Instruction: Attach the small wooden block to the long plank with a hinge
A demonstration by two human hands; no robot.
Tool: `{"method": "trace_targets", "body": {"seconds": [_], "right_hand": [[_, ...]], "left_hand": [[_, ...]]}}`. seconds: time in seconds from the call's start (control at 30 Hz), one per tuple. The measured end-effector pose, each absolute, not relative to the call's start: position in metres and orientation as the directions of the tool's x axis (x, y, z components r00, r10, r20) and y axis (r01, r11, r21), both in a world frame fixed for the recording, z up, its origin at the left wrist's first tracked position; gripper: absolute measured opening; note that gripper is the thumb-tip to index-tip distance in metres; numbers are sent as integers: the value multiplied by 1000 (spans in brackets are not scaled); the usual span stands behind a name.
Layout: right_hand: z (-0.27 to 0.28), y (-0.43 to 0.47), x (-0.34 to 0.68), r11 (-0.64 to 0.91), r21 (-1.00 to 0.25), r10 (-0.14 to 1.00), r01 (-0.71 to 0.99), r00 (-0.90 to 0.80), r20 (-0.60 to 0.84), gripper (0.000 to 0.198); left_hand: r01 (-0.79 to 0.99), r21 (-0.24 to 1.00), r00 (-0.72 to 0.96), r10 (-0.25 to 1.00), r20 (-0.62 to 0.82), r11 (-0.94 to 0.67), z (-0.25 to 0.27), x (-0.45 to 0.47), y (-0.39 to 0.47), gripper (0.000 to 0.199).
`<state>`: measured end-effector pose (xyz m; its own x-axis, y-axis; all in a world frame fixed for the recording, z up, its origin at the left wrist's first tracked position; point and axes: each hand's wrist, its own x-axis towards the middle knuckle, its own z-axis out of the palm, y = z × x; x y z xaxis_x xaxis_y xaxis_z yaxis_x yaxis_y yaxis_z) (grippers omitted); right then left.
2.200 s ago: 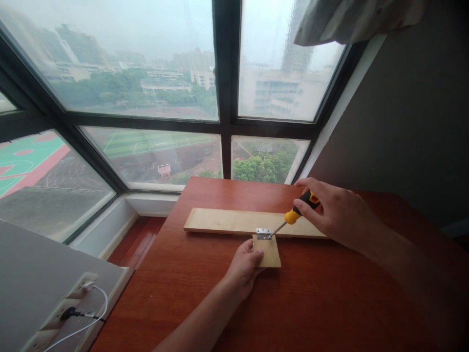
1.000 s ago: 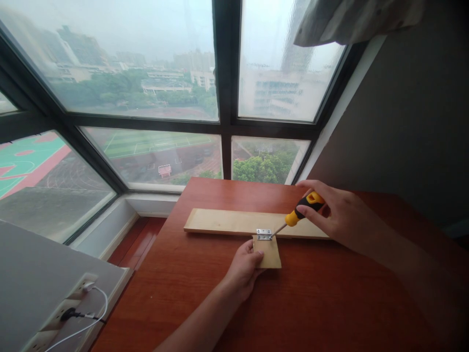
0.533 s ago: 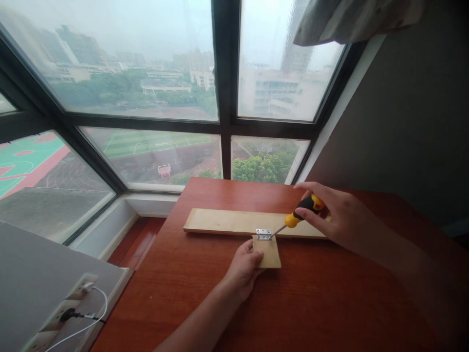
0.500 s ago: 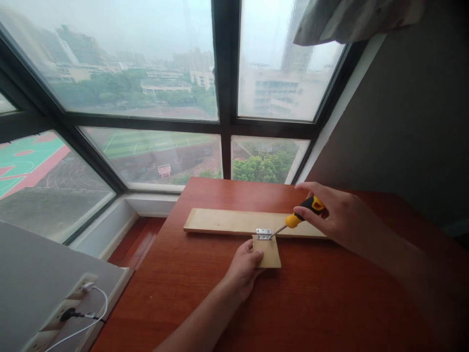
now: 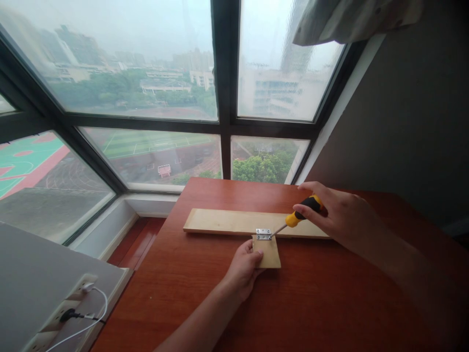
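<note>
My left hand [image 5: 245, 269] grips the left edge of a small wooden board [image 5: 270, 255], thumb on top and fingers below. A silver metal hinge [image 5: 263, 234] lies across the board's far edge. My right hand [image 5: 335, 212] is closed around the yellow and black handle of a screwdriver [image 5: 304, 210]. The screwdriver slants down to the left, its tip at the hinge's near right corner. Whether a screw sits under the tip is too small to tell. Just behind the small board lies a long pale wooden plank [image 5: 223, 221], its right end hidden by my right hand.
Everything rests on a reddish-brown wooden table [image 5: 205, 293]. Windows with dark frames [image 5: 225, 98] rise beyond its far edge. At the lower left, a wall socket strip [image 5: 60, 315] holds a white cable [image 5: 106, 305] and a black plug [image 5: 68, 314]. Fabric [image 5: 348, 22] hangs at the upper right.
My right hand has shifted slightly, its fingers turning a little on the screwdriver handle, which has rotated. The screwdriver tip stays at the hinge, and my left hand and the board hold still.
</note>
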<state>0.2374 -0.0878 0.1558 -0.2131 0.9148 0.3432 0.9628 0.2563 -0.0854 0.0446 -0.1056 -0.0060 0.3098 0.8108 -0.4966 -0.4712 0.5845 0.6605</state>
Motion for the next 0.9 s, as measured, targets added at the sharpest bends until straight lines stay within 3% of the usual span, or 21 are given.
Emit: {"method": "trace_targets", "body": {"seconds": [0.1, 0.27, 0.33, 0.43, 0.5, 0.63, 0.73, 0.8, 0.9], "right_hand": [[157, -88, 238, 255, -108, 922, 961, -208, 326, 33], [165, -89, 240, 401, -341, 911, 850, -331, 245, 33], [164, -88, 239, 389, -306, 913, 869, -320, 252, 33], [160, -86, 237, 272, -121, 924, 955, -224, 311, 34], [159, -85, 237, 209, -65, 932, 976, -178, 316, 34], [164, -87, 239, 299, -256, 939, 919, -237, 249, 28], [168, -89, 240, 387, -389, 921, 836, -325, 217, 34], [167, -88, 240, 393, -362, 917, 845, -333, 220, 35], [161, -85, 240, 320, -167, 919, 932, -264, 293, 37]], "left_hand": [[-469, 667, 312, 815, -489, 580, -8, 45, -105, 33], [-472, 662, 317, 813, -488, 582, -8, 45, -105, 35], [-478, 658, 318, 813, -488, 582, -9, 45, -105, 35], [-481, 654, 312, 811, -495, 584, -9, 45, -105, 34], [-480, 654, 310, 810, -498, 585, -9, 45, -105, 33], [-478, 654, 308, 809, -500, 586, -8, 46, -105, 33], [-485, 647, 305, 807, -506, 589, -7, 46, -105, 33], [-490, 643, 307, 807, -505, 589, -6, 46, -105, 33], [-493, 643, 308, 809, -501, 586, -6, 46, -105, 33]]}}
